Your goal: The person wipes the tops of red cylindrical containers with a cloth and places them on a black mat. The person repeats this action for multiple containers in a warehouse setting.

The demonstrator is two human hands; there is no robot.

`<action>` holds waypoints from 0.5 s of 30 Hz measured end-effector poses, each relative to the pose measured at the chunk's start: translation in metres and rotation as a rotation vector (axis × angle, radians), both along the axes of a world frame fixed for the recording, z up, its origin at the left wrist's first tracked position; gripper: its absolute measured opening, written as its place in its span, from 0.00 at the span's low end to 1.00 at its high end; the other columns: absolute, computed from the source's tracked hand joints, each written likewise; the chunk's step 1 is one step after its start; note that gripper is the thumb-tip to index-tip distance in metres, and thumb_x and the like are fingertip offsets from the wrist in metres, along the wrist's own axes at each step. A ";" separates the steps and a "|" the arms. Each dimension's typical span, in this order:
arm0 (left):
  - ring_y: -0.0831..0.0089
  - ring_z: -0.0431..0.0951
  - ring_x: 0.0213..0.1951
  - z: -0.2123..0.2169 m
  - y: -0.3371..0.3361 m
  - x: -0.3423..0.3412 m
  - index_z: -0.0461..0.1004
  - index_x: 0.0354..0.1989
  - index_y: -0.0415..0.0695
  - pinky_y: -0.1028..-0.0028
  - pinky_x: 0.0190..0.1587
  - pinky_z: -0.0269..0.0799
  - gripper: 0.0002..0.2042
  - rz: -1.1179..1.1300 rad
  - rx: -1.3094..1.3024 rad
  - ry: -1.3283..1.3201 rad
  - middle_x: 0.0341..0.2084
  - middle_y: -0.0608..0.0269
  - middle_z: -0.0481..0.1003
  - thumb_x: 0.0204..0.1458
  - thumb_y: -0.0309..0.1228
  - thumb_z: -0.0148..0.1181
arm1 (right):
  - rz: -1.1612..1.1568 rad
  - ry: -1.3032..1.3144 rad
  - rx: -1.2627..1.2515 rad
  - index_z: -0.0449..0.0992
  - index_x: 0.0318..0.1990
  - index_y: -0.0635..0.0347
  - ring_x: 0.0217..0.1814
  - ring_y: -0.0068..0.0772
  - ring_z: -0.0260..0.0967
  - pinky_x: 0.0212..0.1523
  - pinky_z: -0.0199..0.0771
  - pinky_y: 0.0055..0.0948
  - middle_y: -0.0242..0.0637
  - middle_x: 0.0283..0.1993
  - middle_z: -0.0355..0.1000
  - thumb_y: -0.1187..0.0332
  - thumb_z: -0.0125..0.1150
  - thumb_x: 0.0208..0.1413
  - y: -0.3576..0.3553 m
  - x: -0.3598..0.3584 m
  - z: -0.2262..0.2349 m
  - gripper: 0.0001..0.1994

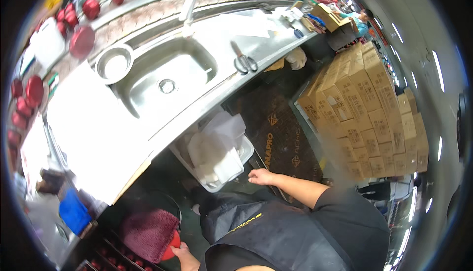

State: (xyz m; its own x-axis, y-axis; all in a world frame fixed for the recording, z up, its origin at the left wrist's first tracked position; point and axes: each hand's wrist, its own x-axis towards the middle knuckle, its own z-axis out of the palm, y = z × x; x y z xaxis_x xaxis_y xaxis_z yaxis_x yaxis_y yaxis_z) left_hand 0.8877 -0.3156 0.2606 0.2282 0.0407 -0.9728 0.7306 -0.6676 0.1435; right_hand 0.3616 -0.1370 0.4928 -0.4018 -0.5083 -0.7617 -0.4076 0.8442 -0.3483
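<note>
Low at the left, my left hand (183, 250) grips the red edge of a stool-like seat (171, 245) with a plush maroon cushion (148, 231) on it. The seat's lower part is hidden. My right hand (261, 176) hangs in front of my apron with its fingers curled in, and I see nothing in them. Closest to it is a white plastic bin (213, 188) below the counter, filled with white sheet-like material (217, 145).
A steel counter (170, 118) holds a sink (197, 59), a metal bowl (114, 64) and black-handled scissors (245, 64). Red round parts (82, 41) line a rack behind. Stacked cartons (359, 108) stand right, beyond a dark mat (281, 138). Another person (362, 22) is far off.
</note>
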 end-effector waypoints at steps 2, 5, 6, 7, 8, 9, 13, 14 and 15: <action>0.65 0.71 0.36 -0.001 0.000 -0.002 0.71 0.46 0.50 0.62 0.36 0.71 0.21 -0.254 0.028 0.069 0.36 0.64 0.71 0.52 0.53 0.55 | -0.008 0.041 0.029 0.74 0.49 0.61 0.50 0.47 0.73 0.51 0.71 0.38 0.48 0.46 0.75 0.54 0.58 0.54 0.021 0.001 0.001 0.21; 0.67 0.68 0.23 -0.002 -0.009 -0.013 0.72 0.35 0.51 0.64 0.27 0.69 0.15 -0.747 0.038 0.187 0.24 0.67 0.69 0.54 0.49 0.55 | -0.012 0.056 0.141 0.75 0.46 0.60 0.48 0.49 0.73 0.50 0.71 0.40 0.49 0.43 0.76 0.53 0.58 0.52 0.054 0.005 -0.002 0.21; 0.67 0.67 0.19 0.000 -0.012 -0.019 0.72 0.32 0.51 0.65 0.24 0.68 0.13 -0.922 0.030 0.213 0.20 0.68 0.68 0.55 0.47 0.55 | -0.011 0.046 0.145 0.76 0.45 0.60 0.48 0.49 0.73 0.49 0.71 0.40 0.48 0.43 0.76 0.52 0.58 0.52 0.062 0.005 -0.003 0.21; 0.68 0.67 0.19 0.003 -0.019 -0.023 0.72 0.31 0.51 0.66 0.24 0.68 0.13 -1.071 -0.022 0.197 0.20 0.68 0.68 0.55 0.47 0.55 | -0.010 0.035 0.178 0.76 0.45 0.60 0.48 0.49 0.73 0.49 0.71 0.40 0.48 0.43 0.76 0.52 0.57 0.52 0.070 0.007 -0.004 0.21; 0.68 0.67 0.18 0.006 -0.026 -0.030 0.71 0.31 0.51 0.66 0.23 0.68 0.12 -1.149 -0.059 0.187 0.20 0.68 0.68 0.55 0.46 0.55 | -0.044 0.036 0.171 0.76 0.45 0.59 0.48 0.48 0.73 0.49 0.71 0.40 0.48 0.43 0.76 0.51 0.58 0.52 0.075 0.009 -0.004 0.21; 0.68 0.66 0.18 0.009 -0.035 -0.038 0.71 0.30 0.51 0.66 0.23 0.68 0.12 -1.225 -0.091 0.187 0.19 0.68 0.68 0.55 0.46 0.55 | -0.077 0.035 0.164 0.76 0.44 0.59 0.48 0.48 0.72 0.49 0.71 0.40 0.48 0.44 0.75 0.51 0.58 0.52 0.080 0.012 -0.005 0.21; 0.69 0.66 0.17 0.023 -0.066 -0.066 0.71 0.29 0.50 0.67 0.21 0.67 0.11 -1.428 -0.197 0.193 0.18 0.68 0.67 0.55 0.44 0.55 | -0.192 0.060 0.112 0.76 0.44 0.57 0.49 0.48 0.72 0.49 0.71 0.40 0.47 0.45 0.75 0.51 0.58 0.51 0.081 0.023 -0.002 0.20; 0.69 0.66 0.17 0.025 -0.073 -0.071 0.71 0.28 0.50 0.67 0.21 0.66 0.11 -1.474 -0.219 0.201 0.18 0.68 0.67 0.55 0.44 0.55 | -0.203 0.057 0.091 0.77 0.44 0.56 0.49 0.47 0.73 0.48 0.71 0.40 0.46 0.44 0.76 0.51 0.58 0.51 0.080 0.025 0.000 0.20; 0.69 0.65 0.16 0.028 -0.078 -0.076 0.71 0.28 0.50 0.68 0.21 0.66 0.11 -1.513 -0.243 0.201 0.17 0.68 0.66 0.55 0.43 0.55 | -0.261 0.061 0.036 0.77 0.44 0.56 0.49 0.46 0.73 0.48 0.72 0.40 0.45 0.44 0.76 0.51 0.58 0.51 0.081 0.029 0.003 0.20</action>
